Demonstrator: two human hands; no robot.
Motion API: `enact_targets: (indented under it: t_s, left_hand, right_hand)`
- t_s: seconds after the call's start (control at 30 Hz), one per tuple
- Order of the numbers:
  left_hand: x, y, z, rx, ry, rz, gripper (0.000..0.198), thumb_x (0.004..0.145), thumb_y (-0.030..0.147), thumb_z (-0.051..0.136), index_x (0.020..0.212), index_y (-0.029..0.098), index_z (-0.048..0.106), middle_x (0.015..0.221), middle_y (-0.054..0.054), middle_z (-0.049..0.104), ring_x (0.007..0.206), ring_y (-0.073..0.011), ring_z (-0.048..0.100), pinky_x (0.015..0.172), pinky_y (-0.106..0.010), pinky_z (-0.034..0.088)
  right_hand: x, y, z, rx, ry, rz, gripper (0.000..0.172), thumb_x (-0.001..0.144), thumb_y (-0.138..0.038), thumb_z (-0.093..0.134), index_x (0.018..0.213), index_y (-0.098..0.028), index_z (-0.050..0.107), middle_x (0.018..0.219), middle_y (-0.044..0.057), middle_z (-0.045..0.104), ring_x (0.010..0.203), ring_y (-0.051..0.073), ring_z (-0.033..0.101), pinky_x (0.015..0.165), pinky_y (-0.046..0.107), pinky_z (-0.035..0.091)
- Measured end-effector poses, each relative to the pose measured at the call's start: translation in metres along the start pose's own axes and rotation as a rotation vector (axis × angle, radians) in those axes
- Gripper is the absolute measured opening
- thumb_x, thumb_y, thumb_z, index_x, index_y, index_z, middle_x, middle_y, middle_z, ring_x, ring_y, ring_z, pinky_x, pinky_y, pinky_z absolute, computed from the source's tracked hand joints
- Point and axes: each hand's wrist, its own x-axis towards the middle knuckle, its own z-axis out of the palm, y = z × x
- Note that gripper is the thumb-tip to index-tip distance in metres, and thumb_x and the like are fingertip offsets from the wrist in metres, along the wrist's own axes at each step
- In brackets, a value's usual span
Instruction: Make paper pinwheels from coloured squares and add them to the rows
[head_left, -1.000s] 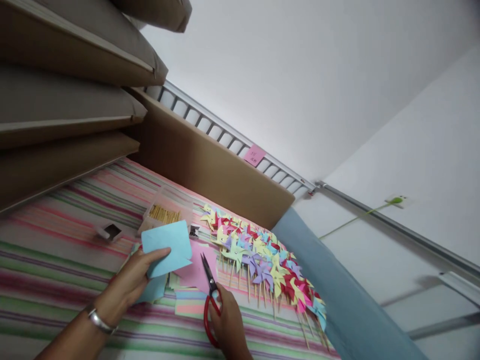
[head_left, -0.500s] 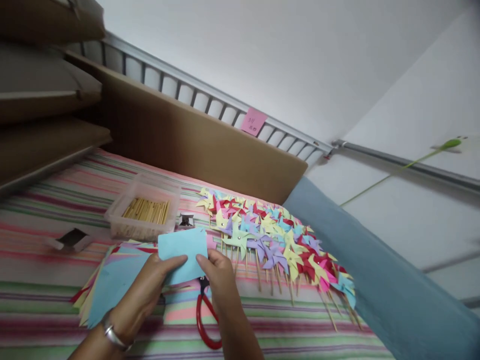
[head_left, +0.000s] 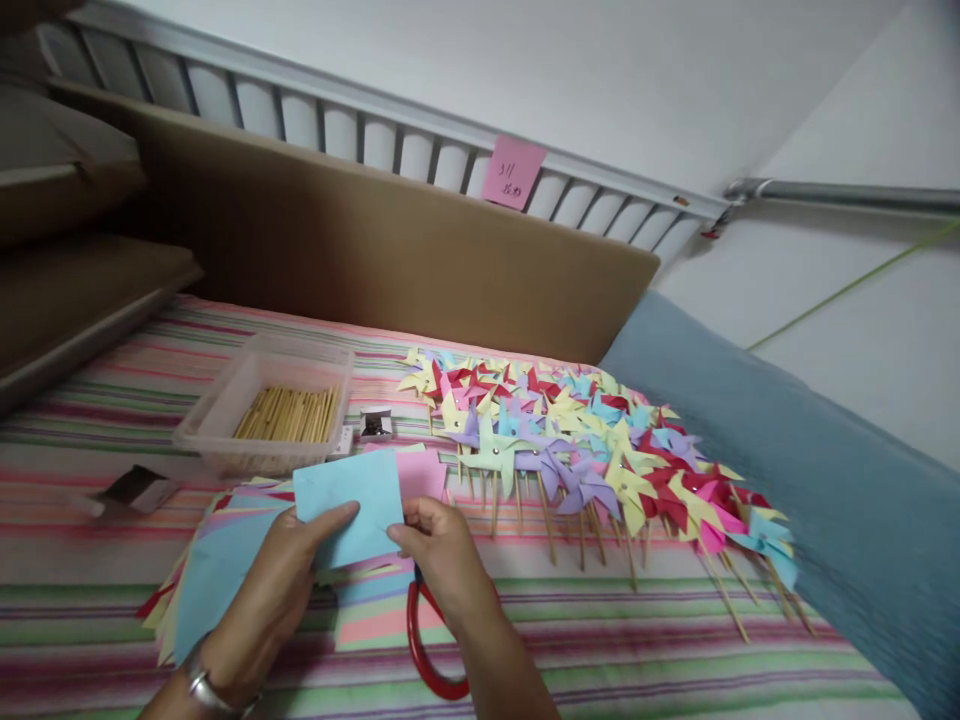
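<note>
A light blue square of paper (head_left: 356, 505) is held up between both hands. My left hand (head_left: 277, 580) grips its lower left part, thumb on the front face and the other fingers hidden behind. My right hand (head_left: 442, 555) pinches the lower right edge between thumb and fingers. Behind the square, a pink sheet (head_left: 421, 472) shows at its right. Scissors with red handles (head_left: 417, 645) lie under my right hand, their blades mostly covered. Left of my left forearm is a fanned stack of coloured paper (head_left: 214, 580), and more paper strips (head_left: 375, 610) lie below the blue square.
A clear plastic box (head_left: 259, 455) holds short wooden sticks (head_left: 289, 415). Beside it stands a small box with dark bits (head_left: 376, 423); another small box (head_left: 135, 490) lies left. Many paper pinwheels on sticks (head_left: 585, 485) cover the right. A cardboard panel (head_left: 390, 260) stands behind.
The view has shifted, and the blue square sits slightly further left in it. More of the pink sheet shows behind it. My right fingers have moved lower along its right edge.
</note>
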Motion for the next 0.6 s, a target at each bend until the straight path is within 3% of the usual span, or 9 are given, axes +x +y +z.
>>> enact_targets:
  t_s: [0.3,0.6]
  left_hand:
    - [0.0,0.0,-0.007,-0.035,0.017,0.008,0.023,0.06,0.025,0.078,0.078,0.013,0.07,0.081,-0.006,0.074,0.07,-0.0217,0.066,0.072,-0.033,0.051]
    - [-0.008,0.011,-0.006,-0.032,0.017,0.032,0.023,0.06,0.023,0.077,0.079,0.014,0.069,0.079,-0.006,0.074,0.071,-0.0229,0.066,0.071,-0.033,0.05]
  right_hand:
    - [-0.001,-0.001,0.002,-0.207,0.114,0.01,0.017,0.067,-0.027,0.062,0.057,-0.017,0.051,0.045,-0.007,0.045,0.043,0.01,0.044,0.044,0.022,0.036]
    - [-0.003,0.003,0.004,-0.308,0.103,-0.012,0.026,0.07,-0.032,0.063,0.055,-0.019,0.047,0.046,-0.007,0.043,0.042,0.01,0.044,0.043,0.021,0.037]
